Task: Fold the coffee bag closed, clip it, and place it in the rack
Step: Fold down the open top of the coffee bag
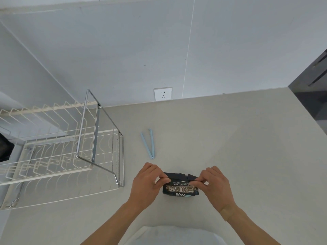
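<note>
Bag (180,189) labelled "焙炒咖啡豆", in both hands' grip.

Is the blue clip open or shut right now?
Open. The blue clip lies on the counter beyond the coffee bag, its two arms spread in a V, joined only at the near end.

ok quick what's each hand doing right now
Left hand: pinched shut on the coffee bag's top left corner.
Right hand: pinched shut on its top right corner.

Both forearms were bare, no sleeves reaching the left hand (145,185) or right hand (215,189); well behind the right fingers (198,182), a rectangular adhesive plaster (225,213) crossed the wrist.
</note>
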Tool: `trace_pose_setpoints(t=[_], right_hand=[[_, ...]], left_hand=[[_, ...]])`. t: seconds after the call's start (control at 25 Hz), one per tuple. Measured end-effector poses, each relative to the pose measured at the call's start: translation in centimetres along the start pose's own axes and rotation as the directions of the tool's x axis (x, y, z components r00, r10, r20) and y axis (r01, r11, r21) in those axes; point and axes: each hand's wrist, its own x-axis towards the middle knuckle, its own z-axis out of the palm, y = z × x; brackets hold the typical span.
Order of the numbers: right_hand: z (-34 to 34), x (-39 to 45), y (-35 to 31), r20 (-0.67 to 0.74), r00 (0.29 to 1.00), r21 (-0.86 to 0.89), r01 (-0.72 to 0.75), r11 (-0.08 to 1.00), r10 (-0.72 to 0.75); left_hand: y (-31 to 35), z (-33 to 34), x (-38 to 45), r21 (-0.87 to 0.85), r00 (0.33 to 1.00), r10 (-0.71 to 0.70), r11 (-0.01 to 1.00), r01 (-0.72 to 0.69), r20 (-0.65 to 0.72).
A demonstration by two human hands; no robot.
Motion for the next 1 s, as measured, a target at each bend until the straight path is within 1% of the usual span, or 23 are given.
trace_pose_setpoints(t=[0.08,0.16,0.24,0.28,0.36,0.48,0.56,0.68,0.84,0.92,1.0], right_hand=[[-0.2,0.2,0.4,0.066,0.994,0.12,-0.091,0.989,0.084],[-0.3,0.2,1.1,0.194,0.965,0.208,-0.214,0.954,0.175],[-0.1,-0.2,1.6,0.293,0.936,0.172,-0.253,0.952,0.196],[0.1,-0.5,1.6,0.302,0.933,0.153,-0.247,0.957,0.193],[0.6,-1.0,1.7,0.253,0.948,0.144,-0.233,0.962,0.192],[1.1,-1.2,1.3,0.169,0.953,0.165,-0.278,0.946,0.251],[1.2,-1.1,1.0,0.143,0.95,0.17,-0.302,0.938,0.279],[1.0,-1.6,0.4,0.126,0.956,0.175,-0.285,0.943,0.265],[1.0,-3.2,0.2,0.163,0.967,0.156,-0.221,0.963,0.195],[1.2,-3.9,0.2,0.211,0.963,0.137,-0.198,0.971,0.167],[1.4,-4.4,0.0,0.262,0.953,0.13,-0.191,0.973,0.152]], left_hand=[[-0.4,0.2,-0.1,-0.069,0.997,-0.066,0.995,0.068,0.032],[-0.9,0.3,-0.3,-0.122,0.987,-0.115,0.984,0.128,0.111],[-1.3,0.4,-0.5,-0.157,0.968,-0.148,0.971,0.181,0.202],[-1.4,0.6,-0.7,-0.156,0.962,-0.148,0.97,0.186,0.23],[-1.4,0.9,-1.0,-0.124,0.961,-0.139,0.977,0.173,0.24],[-1.3,1.3,-0.9,-0.083,0.977,-0.114,0.988,0.131,0.178],[-1.1,1.3,-0.9,-0.099,0.981,-0.127,0.985,0.142,0.147],[-1.3,1.1,-1.4,-0.124,0.983,-0.133,0.981,0.149,0.127],[-1.5,0.7,-3.8,-0.143,0.987,-0.108,0.982,0.124,0.116],[-1.7,0.6,-5.1,-0.115,0.988,-0.093,0.988,0.108,0.124],[-1.8,0.6,-5.9,-0.103,0.984,-0.107,0.987,0.123,0.144]])
